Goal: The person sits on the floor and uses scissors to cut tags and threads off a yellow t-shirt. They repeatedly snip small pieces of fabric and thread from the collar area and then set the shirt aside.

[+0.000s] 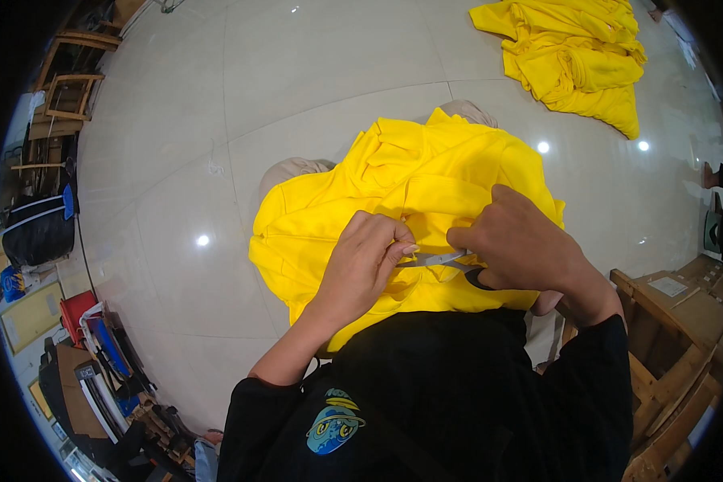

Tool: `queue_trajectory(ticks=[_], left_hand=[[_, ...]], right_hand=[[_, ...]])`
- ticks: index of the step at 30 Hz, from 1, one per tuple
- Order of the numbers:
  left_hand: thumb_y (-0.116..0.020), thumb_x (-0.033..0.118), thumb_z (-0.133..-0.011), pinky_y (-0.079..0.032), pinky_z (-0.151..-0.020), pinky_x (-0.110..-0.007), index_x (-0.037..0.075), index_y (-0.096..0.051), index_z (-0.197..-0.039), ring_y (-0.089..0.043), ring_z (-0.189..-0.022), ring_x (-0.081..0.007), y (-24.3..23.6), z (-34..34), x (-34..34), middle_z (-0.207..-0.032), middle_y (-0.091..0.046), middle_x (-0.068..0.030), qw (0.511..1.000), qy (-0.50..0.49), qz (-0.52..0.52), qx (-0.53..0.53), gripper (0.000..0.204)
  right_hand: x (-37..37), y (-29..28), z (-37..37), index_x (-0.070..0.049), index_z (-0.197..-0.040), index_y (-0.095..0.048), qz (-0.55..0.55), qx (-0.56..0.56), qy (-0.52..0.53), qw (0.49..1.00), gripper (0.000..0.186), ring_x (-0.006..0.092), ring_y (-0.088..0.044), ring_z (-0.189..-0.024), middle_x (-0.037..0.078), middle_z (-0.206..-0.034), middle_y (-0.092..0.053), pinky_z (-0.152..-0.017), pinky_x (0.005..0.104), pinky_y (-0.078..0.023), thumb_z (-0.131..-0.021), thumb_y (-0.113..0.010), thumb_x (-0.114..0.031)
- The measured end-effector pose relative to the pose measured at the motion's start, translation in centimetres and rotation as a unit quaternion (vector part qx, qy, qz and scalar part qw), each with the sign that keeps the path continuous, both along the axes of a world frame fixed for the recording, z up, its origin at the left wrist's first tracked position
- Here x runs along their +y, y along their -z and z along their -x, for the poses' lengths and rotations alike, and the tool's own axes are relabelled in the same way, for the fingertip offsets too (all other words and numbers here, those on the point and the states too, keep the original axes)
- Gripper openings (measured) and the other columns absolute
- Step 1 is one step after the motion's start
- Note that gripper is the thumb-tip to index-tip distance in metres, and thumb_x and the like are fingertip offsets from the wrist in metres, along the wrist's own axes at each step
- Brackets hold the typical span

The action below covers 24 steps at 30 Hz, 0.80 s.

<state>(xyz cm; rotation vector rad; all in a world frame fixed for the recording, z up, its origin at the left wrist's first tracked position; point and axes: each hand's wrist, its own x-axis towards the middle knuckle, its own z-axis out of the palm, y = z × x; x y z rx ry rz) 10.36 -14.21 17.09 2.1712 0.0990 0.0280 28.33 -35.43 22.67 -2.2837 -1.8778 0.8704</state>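
A bright yellow garment [329,217] lies bunched across my lap, over my knees. My right hand [522,245] is wrapped round the dark handles of a pair of scissors [435,259], whose metal blades point left over the cloth. With thumb and fingertips pressed together, my left hand [369,261] pinches a bit of the yellow garment close to the blade tips. Whether a thread is also between those fingers is too small to tell.
A pile of yellow garments [574,68] rests on the pale tiled floor [169,169] at the far right. Cardboard boxes [675,293] and a wooden frame [659,353] stand close on my right. Wooden chairs [72,96], a black bag [40,233] and stacked items line the left side.
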Motion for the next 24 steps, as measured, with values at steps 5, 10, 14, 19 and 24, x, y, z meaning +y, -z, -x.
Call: queue_trajectory(ticks=[5,10,14,19,24], left_hand=[[-0.076,0.007,-0.108,-0.053,-0.081,-0.04,0.003,-0.071,-0.111,-0.064,-0.097,-0.0315,-0.25,-0.01,-0.04,-0.104,-0.069,-0.0122,1.0,0.0,0.009,0.006,0.007],[-0.073,0.01,-0.11,-0.052,-0.092,-0.042,0.006,-0.068,-0.109,-0.062,-0.099,-0.0318,-0.41,-0.07,-0.18,-0.102,-0.072,-0.0095,0.999,-0.01,0.033,0.041,0.006],[-0.073,0.011,-0.11,-0.052,-0.093,-0.043,0.006,-0.068,-0.109,-0.061,-0.099,-0.0318,-0.64,-0.08,-0.27,-0.102,-0.071,-0.0098,0.998,-0.012,0.038,0.047,0.007],[-0.073,0.01,-0.11,-0.052,-0.093,-0.043,0.006,-0.068,-0.11,-0.062,-0.099,-0.0319,-0.46,0.0,-0.3,-0.102,-0.071,-0.0103,0.999,-0.008,0.032,0.043,0.007],[-0.074,0.009,-0.11,-0.052,-0.092,-0.043,0.005,-0.068,-0.11,-0.062,-0.1,-0.0323,-0.4,0.06,-0.34,-0.104,-0.072,-0.0107,0.999,-0.015,0.031,0.031,0.007]], right_hand=[[-0.03,0.5,0.05,-0.014,-0.106,-0.082,0.008,-0.005,-0.001,1.0,0.031,0.0277,-0.066,-0.08,0.007,-0.082,-0.077,-0.083,0.0421,-0.05,-0.08,-0.096,-0.024],[-0.14,0.44,0.06,-0.014,-0.104,-0.081,0.016,-0.005,0.001,1.0,0.03,0.0283,-0.067,-0.08,0.008,-0.081,-0.077,-0.083,0.0428,-0.05,-0.08,-0.096,-0.025],[-0.13,0.36,0.08,-0.014,-0.102,-0.08,0.001,-0.004,0.001,1.0,0.03,0.03,-0.068,-0.082,0.009,-0.082,-0.077,-0.084,0.0437,-0.051,-0.079,-0.096,-0.026],[0.25,0.2,0.05,-0.014,-0.102,-0.08,0.016,0.0,-0.005,1.0,0.029,0.0317,-0.069,-0.084,0.009,-0.083,-0.076,-0.085,0.0446,-0.052,-0.08,-0.095,-0.025],[-0.25,0.12,0.09,-0.014,-0.101,-0.08,0.003,-0.006,-0.006,1.0,0.028,0.0311,-0.068,-0.083,0.01,-0.082,-0.076,-0.085,0.0441,-0.051,-0.079,-0.096,-0.022]])
